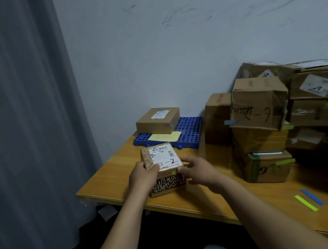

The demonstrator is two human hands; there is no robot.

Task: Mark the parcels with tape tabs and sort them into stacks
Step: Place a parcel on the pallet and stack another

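Two hands grasp one parcel (162,157) marked "3-2": the left hand (145,175) curls round its near-left corner, the right hand (199,172) round its near-right edge. The parcel sits between them near the surface's (113,176) left edge, seemingly atop a dark lettered box (169,185), though both may be one parcel. Two tape strips lie nearby to the right, a green strip (306,203) and a blue strip (312,197). A blue pallet (190,127) carries one box (158,121) and one yellow note (165,137).

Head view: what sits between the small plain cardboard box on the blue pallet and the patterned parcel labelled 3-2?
A pale yellow paper note, flat on the blue perforated plastic pallet; the head view shows it.
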